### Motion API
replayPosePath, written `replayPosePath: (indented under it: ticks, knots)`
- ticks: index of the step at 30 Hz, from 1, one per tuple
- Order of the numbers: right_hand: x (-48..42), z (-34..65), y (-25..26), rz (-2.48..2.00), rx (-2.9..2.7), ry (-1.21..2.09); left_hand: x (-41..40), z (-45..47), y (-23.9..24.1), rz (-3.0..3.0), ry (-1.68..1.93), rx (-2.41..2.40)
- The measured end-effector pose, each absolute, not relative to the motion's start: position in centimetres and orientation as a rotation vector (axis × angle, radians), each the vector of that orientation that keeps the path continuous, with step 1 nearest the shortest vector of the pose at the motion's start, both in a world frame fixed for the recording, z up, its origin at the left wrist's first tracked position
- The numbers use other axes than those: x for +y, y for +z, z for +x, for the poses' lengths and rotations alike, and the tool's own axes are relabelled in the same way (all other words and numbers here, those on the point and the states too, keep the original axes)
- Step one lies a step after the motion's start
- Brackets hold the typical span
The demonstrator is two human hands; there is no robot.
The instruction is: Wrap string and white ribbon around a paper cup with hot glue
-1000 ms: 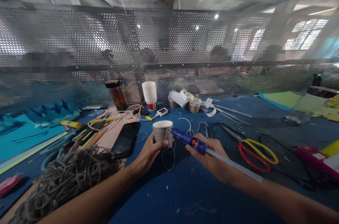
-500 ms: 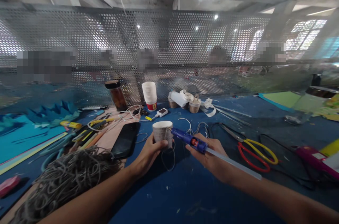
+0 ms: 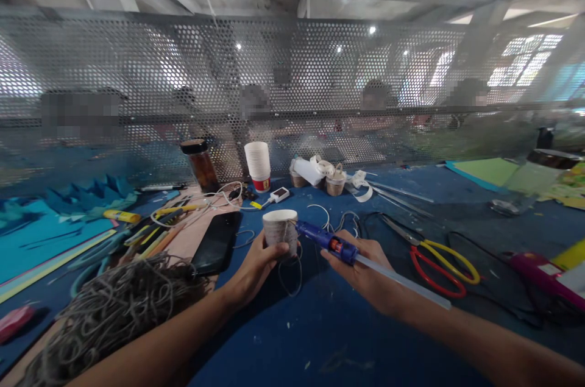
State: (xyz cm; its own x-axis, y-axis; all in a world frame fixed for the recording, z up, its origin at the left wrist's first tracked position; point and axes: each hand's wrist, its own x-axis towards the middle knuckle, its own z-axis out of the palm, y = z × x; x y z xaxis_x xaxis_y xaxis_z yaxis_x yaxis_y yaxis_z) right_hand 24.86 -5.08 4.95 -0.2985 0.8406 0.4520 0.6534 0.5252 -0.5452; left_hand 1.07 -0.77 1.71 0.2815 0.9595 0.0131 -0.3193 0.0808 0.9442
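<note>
My left hand is closed around a small paper cup wrapped in grey cord, its white rim facing up. A loose loop of the grey cord hangs below the cup. In my right hand is a blue hot glue gun, and a long clear glue stick sticks out of its back end. The gun's nozzle is at the right side of the cup, near the cord; whether it touches cannot be made out. The glue gun's handle is hidden by my fingers.
A grey cord heap and black phone lie left. Red-and-yellow scissors and a magenta tool lie right. Stacked paper cups, a dark-lidded jar and glue sticks stand or lie along the perforated metal screen.
</note>
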Motion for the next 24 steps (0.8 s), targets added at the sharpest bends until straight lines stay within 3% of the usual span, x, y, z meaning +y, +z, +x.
replayPosePath:
  ticks: [24]
  knots:
    - [-4.84, 25.14, 4.59, -1.264, -2.031, 0.334, -0.93, 0.76, 1.83, 1.074, 1.077, 0.71]
